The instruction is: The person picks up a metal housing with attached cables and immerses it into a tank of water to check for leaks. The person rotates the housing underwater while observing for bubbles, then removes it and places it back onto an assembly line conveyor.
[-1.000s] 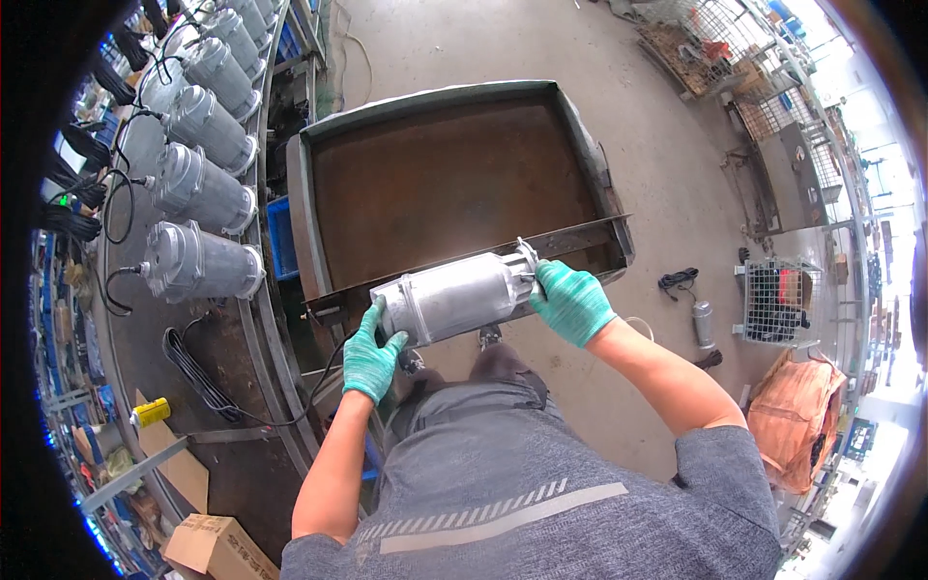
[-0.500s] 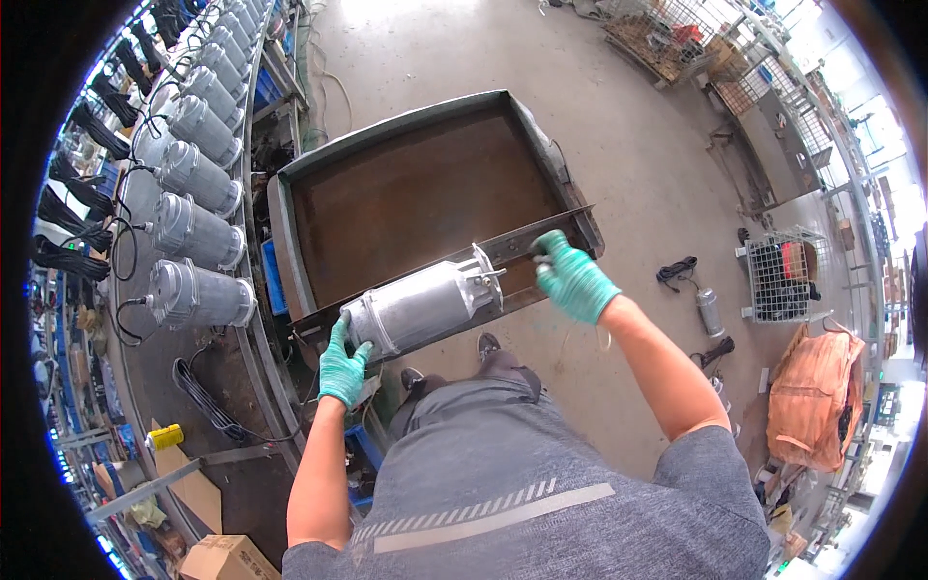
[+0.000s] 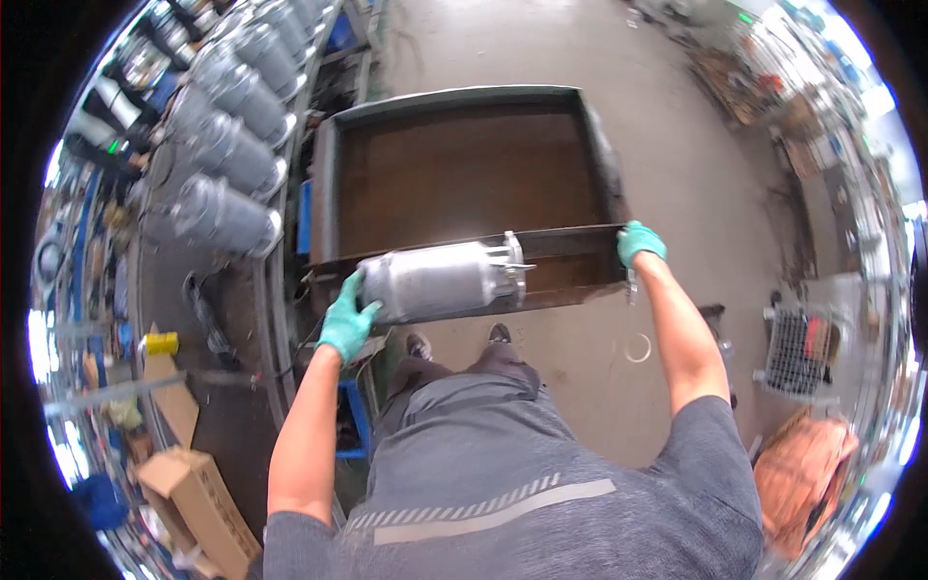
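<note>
A silver cylindrical motor or pump body (image 3: 430, 280) lies on its side across the near ledge of a large metal tank (image 3: 327, 193) with a brown interior. Its open-framed end with a flange points right. My left hand (image 3: 345, 319), in a green glove, grips the rounded left end, thumb and fingers apart around it. At the tank's right corner is my right hand (image 3: 640, 244), also green-gloved, its fingers curled in at the ledge. What it holds, if anything, is hidden. A small thing hangs just below that hand, too blurred to name.
Similar silver units (image 3: 227, 217) stand in a row on the left bench, which also bears a yellow can (image 3: 160, 343) and a cable (image 3: 208, 319). A cardboard box (image 3: 198, 503) sits lower left. Rightward are a wire basket (image 3: 797, 353) and an orange sack (image 3: 802, 474).
My right hand has moved right, from beside the unit's flanged end to the tank's corner. My left hand stays on the unit's left end. The whole view has shifted and turned.
</note>
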{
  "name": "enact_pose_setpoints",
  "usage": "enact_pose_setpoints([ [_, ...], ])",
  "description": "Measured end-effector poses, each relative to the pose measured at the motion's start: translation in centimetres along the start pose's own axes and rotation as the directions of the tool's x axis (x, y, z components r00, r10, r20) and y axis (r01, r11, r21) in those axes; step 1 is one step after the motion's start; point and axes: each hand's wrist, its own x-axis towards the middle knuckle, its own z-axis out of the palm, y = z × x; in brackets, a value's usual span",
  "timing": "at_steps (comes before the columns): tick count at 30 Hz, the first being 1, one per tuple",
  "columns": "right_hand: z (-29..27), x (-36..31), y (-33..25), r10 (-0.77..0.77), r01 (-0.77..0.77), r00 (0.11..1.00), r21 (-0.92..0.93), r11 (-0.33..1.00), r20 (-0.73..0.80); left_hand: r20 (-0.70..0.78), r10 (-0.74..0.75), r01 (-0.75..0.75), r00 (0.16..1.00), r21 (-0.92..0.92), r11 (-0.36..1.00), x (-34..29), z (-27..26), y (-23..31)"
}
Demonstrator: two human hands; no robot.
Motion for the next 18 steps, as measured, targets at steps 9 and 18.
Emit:
enact_pose_setpoints([
  [9, 2.1, -6.9, -2.1, -0.353, 0.415, 0.910, 0.462, 0.784, -0.218, -0.055, -0.016, 0.014, 0.998, -0.040, 0.999, -0.5, 1.2, -1.0],
  [18, 6.2, -15.1, -14.5, -0.578, 0.388, 0.789, 0.899, 0.205, -0.209, -0.405, -0.262, 0.136, 0.876, -0.314, 0.940, 3.0, 0.8, -16.1],
])
